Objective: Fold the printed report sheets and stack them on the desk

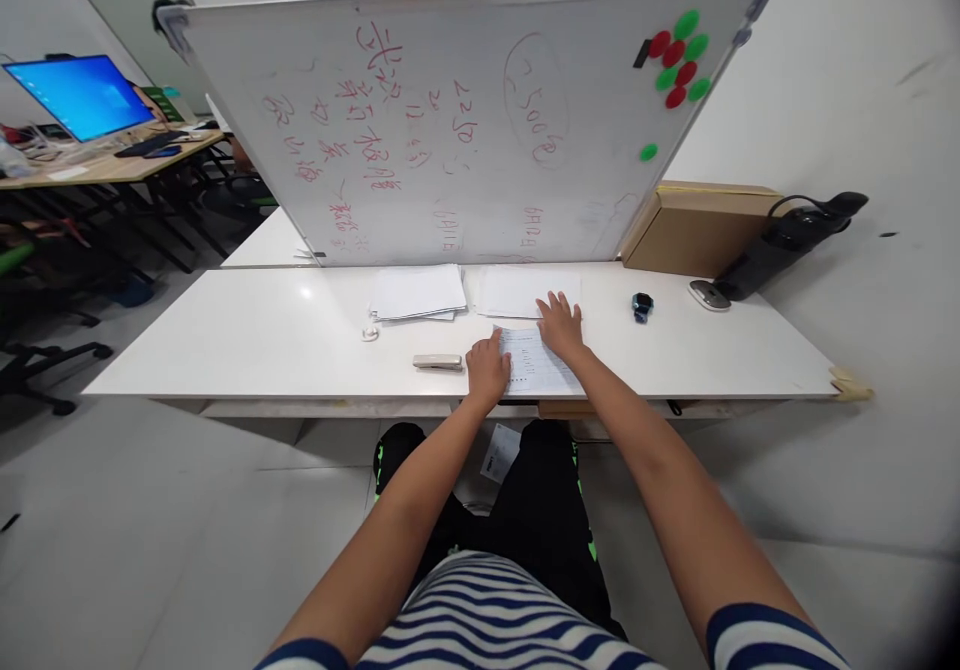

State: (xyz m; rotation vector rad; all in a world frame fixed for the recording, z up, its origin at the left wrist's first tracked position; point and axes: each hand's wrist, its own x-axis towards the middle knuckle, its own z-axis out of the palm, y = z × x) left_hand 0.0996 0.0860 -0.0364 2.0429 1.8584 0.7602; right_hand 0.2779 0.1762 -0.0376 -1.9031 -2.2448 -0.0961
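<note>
A printed sheet of paper (529, 358) lies on the white table near its front edge. My left hand (487, 370) rests at the sheet's left edge, fingers apart, with the thumb side touching the paper. Over the sheet's upper right part lies my right hand (561, 326), open, its spread fingertips reaching onto a stack of white paper (517, 292) behind. A second stack of white paper (418, 291) sits to the left of that one. Left of my left hand is a light-coloured stapler (438, 362).
A small white object (370, 334) lies left of the stapler. To the right are a dark watch (642, 307), a mouse (709, 295), a black bottle (787, 245) and a cardboard box (697, 230). A whiteboard (480, 150) with red writing stands along the table's back.
</note>
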